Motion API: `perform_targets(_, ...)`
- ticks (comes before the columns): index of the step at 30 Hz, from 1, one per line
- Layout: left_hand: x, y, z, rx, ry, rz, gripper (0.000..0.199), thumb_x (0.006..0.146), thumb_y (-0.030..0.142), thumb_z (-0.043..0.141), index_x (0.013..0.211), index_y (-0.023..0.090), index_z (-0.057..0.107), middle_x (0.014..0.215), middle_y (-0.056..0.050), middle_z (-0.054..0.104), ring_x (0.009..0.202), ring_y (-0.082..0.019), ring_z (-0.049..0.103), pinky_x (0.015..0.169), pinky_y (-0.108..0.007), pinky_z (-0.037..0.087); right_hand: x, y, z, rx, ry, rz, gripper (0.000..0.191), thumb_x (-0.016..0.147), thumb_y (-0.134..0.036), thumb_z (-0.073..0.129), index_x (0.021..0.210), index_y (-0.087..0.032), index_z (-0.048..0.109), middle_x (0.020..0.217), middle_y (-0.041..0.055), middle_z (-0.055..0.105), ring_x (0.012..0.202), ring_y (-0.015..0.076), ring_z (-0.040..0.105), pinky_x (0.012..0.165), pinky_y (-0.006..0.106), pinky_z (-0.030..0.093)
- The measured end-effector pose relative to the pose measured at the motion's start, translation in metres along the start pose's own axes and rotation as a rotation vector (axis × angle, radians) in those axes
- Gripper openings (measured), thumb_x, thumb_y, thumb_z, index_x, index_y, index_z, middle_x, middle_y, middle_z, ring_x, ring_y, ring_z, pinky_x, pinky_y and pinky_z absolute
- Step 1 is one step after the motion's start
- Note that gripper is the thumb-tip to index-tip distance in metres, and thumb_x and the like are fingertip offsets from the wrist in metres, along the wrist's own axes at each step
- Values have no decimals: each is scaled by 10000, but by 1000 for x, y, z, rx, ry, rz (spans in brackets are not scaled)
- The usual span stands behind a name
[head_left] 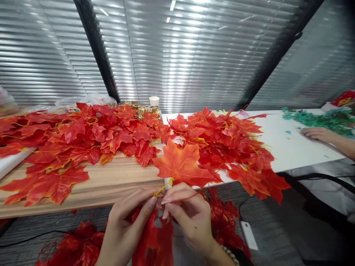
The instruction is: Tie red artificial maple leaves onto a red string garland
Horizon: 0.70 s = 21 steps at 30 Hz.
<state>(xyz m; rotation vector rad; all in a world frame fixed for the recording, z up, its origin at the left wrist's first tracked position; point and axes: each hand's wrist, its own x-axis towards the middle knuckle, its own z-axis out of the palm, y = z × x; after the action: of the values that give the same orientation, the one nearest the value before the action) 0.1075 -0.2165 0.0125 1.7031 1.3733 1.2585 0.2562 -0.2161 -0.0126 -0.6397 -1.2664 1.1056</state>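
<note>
An orange-red artificial maple leaf (180, 164) stands up just past my fingertips, on a yellow stem (160, 191). My left hand (129, 216) is closed, pinching this stem between thumb and forefinger. Close beside it, my right hand (191, 216) is also closed, its thumb and fingertips pressed together on a thin red stem. The exact spot where the stems meet is too small to make out. Below both hands hang more red leaves (154, 240), partly hidden by the fingers.
Piles of red maple leaves cover the wooden table (124, 177) and the white table (288, 144). More leaves (80, 247) lie low down near the floor. A paper cup (154, 101) and gold packets (149, 112) stand behind. At right, another person's hand (318, 134) rests near green foliage (327, 119).
</note>
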Motion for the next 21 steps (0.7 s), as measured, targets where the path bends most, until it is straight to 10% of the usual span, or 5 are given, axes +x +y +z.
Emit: perform_targets(21, -6, 9, 0, 60, 72, 162, 160, 748, 177, 663, 867, 262, 727, 862, 18, 754, 713, -122, 697, 654, -154, 543, 7, -4, 2, -297, -13, -349, 313, 798, 15, 550, 1008, -197, 645, 883, 53, 654, 779, 146, 631, 681, 273, 561)
